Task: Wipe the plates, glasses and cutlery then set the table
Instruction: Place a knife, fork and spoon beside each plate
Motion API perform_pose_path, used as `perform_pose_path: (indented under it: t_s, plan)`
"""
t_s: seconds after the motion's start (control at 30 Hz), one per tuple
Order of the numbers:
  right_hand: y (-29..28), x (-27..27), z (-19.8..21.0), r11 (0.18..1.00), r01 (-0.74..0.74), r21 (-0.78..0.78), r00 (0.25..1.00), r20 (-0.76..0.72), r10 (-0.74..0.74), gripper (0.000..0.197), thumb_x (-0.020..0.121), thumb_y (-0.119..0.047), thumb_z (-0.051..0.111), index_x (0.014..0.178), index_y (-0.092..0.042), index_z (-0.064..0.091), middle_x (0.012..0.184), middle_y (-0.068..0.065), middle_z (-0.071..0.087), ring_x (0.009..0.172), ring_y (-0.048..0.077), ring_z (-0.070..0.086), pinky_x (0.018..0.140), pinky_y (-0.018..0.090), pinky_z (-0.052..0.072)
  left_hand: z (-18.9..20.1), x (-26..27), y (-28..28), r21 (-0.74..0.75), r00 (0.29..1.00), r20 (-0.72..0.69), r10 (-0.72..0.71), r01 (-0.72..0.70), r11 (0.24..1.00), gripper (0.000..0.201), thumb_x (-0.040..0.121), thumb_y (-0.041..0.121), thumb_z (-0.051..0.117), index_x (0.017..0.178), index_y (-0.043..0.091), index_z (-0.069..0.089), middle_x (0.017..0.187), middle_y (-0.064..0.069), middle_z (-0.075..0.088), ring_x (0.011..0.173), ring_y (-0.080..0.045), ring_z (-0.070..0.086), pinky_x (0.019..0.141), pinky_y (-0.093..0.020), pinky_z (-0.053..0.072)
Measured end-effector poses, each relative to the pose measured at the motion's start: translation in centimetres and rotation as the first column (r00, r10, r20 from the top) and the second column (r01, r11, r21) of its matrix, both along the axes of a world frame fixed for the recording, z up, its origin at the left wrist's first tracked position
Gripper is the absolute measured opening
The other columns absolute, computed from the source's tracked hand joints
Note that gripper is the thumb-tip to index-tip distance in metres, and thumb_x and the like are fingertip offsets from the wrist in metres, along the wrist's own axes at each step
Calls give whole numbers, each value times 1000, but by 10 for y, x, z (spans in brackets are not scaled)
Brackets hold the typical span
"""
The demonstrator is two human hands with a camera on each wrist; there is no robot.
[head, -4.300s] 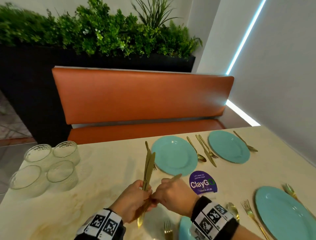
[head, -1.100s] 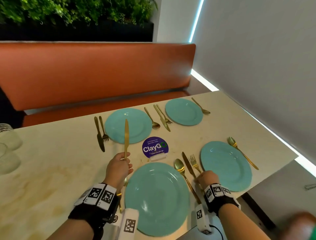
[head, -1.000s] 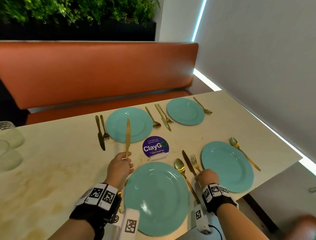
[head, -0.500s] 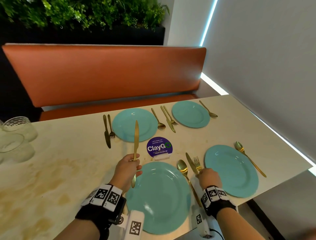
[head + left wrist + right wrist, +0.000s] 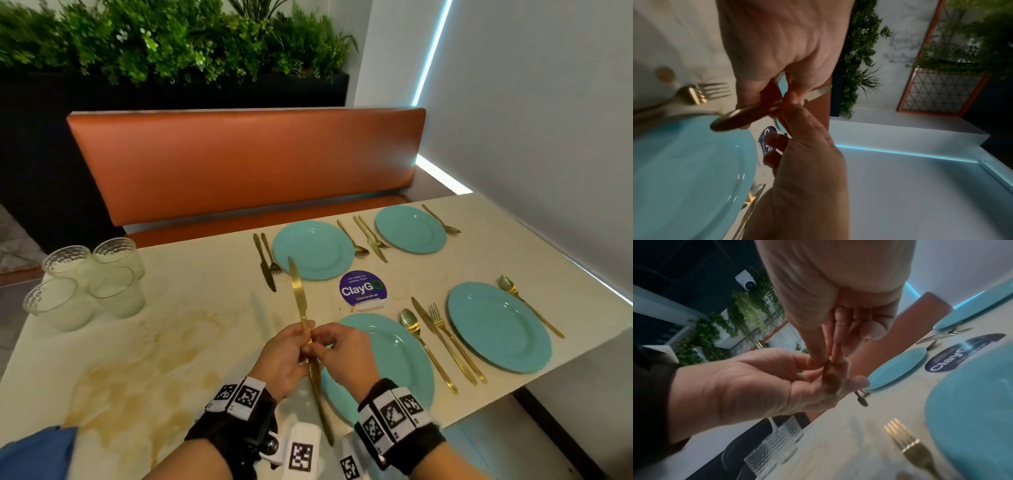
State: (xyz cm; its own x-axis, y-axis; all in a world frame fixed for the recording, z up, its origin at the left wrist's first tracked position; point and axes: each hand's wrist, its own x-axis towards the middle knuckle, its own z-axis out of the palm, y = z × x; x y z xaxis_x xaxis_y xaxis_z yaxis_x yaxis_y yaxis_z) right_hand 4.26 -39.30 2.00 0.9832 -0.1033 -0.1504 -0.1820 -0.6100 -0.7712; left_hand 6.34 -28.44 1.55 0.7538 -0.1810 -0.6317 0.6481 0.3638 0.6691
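Note:
My left hand (image 5: 291, 346) grips a gold knife (image 5: 297, 291) by its handle, blade pointing away from me, raised just left of the near teal plate (image 5: 394, 359). My right hand (image 5: 337, 349) meets it and pinches the same handle with its fingertips (image 5: 826, 360). The handle's end (image 5: 731, 120) sticks out below the fingers. A gold fork (image 5: 694, 95) lies on the table left of that plate, its handle (image 5: 323, 418) running under my hands. Three other teal plates with gold cutlery beside them are laid further out, such as the right one (image 5: 496, 325).
Several clear ribbed glasses (image 5: 85, 284) stand together at the table's far left. A purple ClayGo sign (image 5: 363, 289) stands mid-table. Yellowish stains (image 5: 137, 370) mark the tabletop on the left. An orange bench (image 5: 239, 161) lies beyond, a grey wall on the right.
My right hand left the cutlery beside the right plate and moved left to the knife in my left hand. The knife stayed raised. The view turned left, showing the glasses.

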Motion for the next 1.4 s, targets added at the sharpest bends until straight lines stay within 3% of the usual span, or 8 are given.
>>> perform_pose_path:
  t_s: [0.1,0.17,0.4,0.57,0.7,1.03,1.23,1.4]
  plan:
    - [34,-18,-3,998,57,17,998,-29,-57,15,78,-14,69,91,-15,75,85,3,75,74,11,67,71,15,51,0,-16,33,-3,998,-13,-54,54,999,12,96,2,46,98,7,57,64,-8,64,61,-17,61,59,-34,50]
    - [56,-29,-7,998,47,-40,998,-41,-48,14,78,-17,68,89,-17,76,85,3,75,80,13,69,75,21,51,-2,-27,53,30,995,-7,-102,103,994,11,95,2,48,92,7,58,60,-5,66,61,-16,61,55,-32,50]
    - [103,-57,-31,985,145,-91,983,-97,-154,20,87,-19,55,87,-15,74,79,0,72,59,2,53,51,4,36,-17,-50,101,80,974,-43,-221,224,971,6,91,11,59,94,8,62,86,-9,66,82,-20,59,67,-34,46]
    - [88,-64,-53,961,200,-193,923,-291,-251,23,89,-25,56,102,-14,71,106,2,71,99,15,63,81,18,42,-26,-57,115,251,949,-65,-309,315,915,27,87,20,67,109,14,53,103,-6,54,97,-21,48,74,-30,43]
    - [71,-62,-70,935,199,-294,888,-350,-299,23,90,-19,53,104,-13,71,107,5,70,99,19,63,87,24,47,-30,-49,131,307,959,-44,-280,280,909,28,87,11,66,112,7,54,88,-4,54,88,-18,51,69,-27,48]
    - [62,-50,-91,892,224,-393,840,-386,-381,21,87,-20,59,103,-14,71,103,8,69,96,24,63,87,29,50,-40,-45,151,356,977,-45,-211,213,910,20,88,8,64,105,6,55,87,-4,55,76,-15,52,74,-29,52]
    - [61,-44,-96,869,249,-428,824,-377,-422,20,87,-22,60,103,-15,70,97,7,68,78,19,55,81,29,50,-43,-45,152,361,979,-54,-197,203,910,16,89,9,63,103,7,56,89,-4,55,79,-16,53,72,-28,52]
    - [67,-45,-99,839,257,-481,808,-369,-459,19,89,-23,58,101,-13,69,98,8,67,85,22,61,81,31,51,-47,-44,157,363,981,-60,-185,194,911,12,89,9,62,99,8,56,89,-4,56,78,-15,54,70,-28,52]
